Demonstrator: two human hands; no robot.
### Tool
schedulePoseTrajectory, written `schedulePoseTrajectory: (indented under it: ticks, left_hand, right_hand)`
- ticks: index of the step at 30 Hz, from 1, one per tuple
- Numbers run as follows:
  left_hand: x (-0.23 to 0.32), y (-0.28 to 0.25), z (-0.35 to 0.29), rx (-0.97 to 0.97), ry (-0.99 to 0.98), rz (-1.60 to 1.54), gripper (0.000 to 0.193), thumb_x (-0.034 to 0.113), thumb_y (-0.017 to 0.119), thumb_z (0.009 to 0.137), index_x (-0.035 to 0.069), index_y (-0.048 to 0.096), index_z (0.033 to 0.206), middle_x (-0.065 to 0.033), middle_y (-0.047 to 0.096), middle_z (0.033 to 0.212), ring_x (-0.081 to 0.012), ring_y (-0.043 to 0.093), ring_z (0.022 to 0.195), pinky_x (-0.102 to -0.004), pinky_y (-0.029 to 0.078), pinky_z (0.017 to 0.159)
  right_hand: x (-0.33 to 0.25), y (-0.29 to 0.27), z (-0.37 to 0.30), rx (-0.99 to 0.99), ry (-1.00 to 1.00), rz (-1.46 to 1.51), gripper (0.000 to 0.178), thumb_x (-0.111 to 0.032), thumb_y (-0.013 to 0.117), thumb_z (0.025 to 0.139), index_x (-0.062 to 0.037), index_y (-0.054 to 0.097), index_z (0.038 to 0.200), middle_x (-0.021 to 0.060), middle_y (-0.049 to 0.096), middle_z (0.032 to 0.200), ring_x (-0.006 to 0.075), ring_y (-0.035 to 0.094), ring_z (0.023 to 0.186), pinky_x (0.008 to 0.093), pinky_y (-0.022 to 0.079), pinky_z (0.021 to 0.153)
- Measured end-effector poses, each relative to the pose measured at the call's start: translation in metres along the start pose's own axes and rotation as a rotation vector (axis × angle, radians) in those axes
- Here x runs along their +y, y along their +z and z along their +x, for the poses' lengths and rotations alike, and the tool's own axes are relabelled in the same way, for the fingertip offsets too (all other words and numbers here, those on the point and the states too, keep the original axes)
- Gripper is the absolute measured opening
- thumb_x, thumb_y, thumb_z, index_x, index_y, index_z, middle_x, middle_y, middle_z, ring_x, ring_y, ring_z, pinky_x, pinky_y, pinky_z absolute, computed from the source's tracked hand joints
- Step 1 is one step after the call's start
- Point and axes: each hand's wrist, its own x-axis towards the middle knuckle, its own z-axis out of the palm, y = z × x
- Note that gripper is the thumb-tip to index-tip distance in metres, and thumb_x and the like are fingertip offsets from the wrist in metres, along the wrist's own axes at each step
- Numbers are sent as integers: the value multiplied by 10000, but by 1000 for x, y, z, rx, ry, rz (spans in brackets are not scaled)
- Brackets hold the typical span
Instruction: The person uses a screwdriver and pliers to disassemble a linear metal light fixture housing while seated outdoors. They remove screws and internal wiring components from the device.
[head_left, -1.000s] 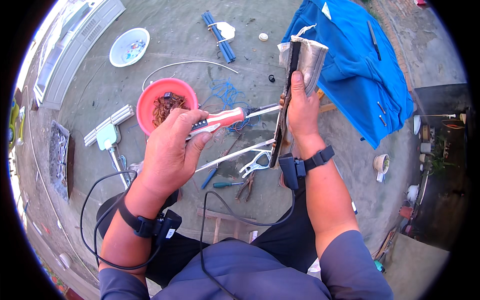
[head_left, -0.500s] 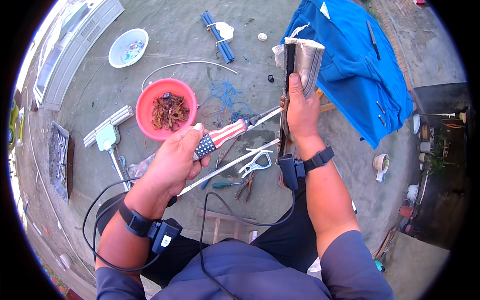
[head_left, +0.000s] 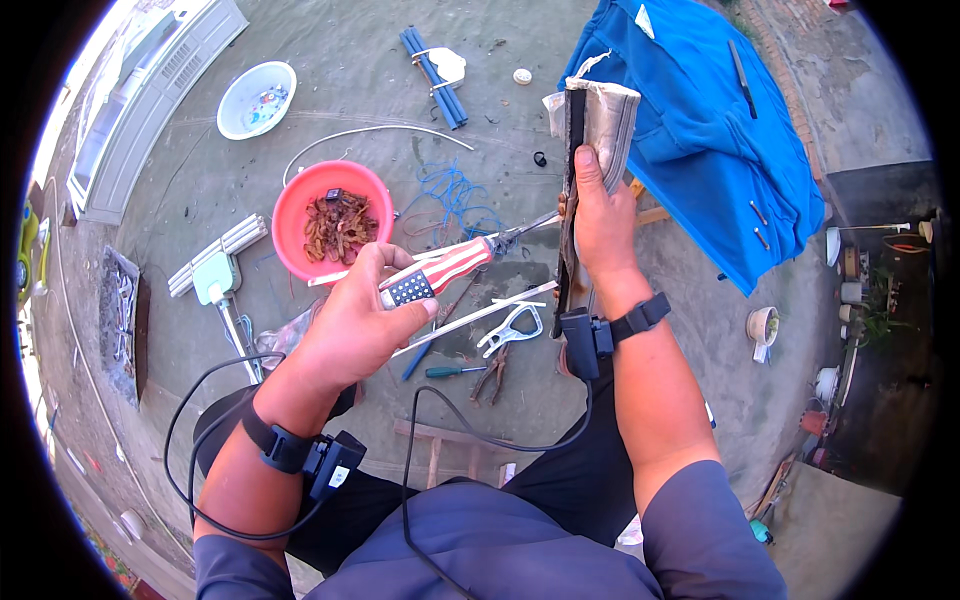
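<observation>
My left hand (head_left: 350, 320) is closed around the striped and starred handle of a screwdriver-like tool (head_left: 458, 264), thumb below and fingers above. Its dark shaft points right, toward a long dark strip (head_left: 576, 125) with rusty spots along its edge. My right hand (head_left: 606, 225) grips that strip upright, together with folded, worn whitish cloth (head_left: 608, 105), thumb pointing up. Whether the tool's tip touches the strip is hard to tell. Thin white rods (head_left: 470, 318) slant between the two hands, one behind the tool. Black devices are strapped to both wrists, joined to cables.
On the ground lie a pink bowl (head_left: 283, 235) of brown pieces, a white basin (head_left: 222, 105), blue tubes (head_left: 436, 85), tangled blue string (head_left: 450, 195), a green-handled screwdriver (head_left: 445, 372), pliers (head_left: 490, 378) and a white clamp-like tool (head_left: 514, 328). Blue cloth (head_left: 700, 130) spreads at the right.
My left hand has turned on the handle: the thumb moved from above to below, and the fingers now lie over it. My right hand and the strip shifted slightly left.
</observation>
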Motion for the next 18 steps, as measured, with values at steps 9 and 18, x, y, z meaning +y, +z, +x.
schedulePoseTrajectory:
  ticks: [9, 18]
  left_hand:
    - [5, -8, 4, 270, 554, 718, 322, 118, 687, 867, 23, 589, 1158, -146, 577, 956, -345, 594, 796, -404, 488, 701]
    - [8, -4, 6, 66, -51, -121, 304, 288, 455, 1036, 41, 597, 1141, -30, 558, 700, -78, 451, 465, -217, 356, 432]
  right_hand:
    - [4, -2, 2, -33, 55, 68, 483, -524, 592, 937, -41, 610, 933, 7, 545, 712, 91, 529, 611, 254, 422, 546]
    - [1, -4, -3, -22, 47, 64, 504, -537, 592, 931, -34, 613, 947, 13, 559, 726, 93, 540, 628, 250, 431, 560]
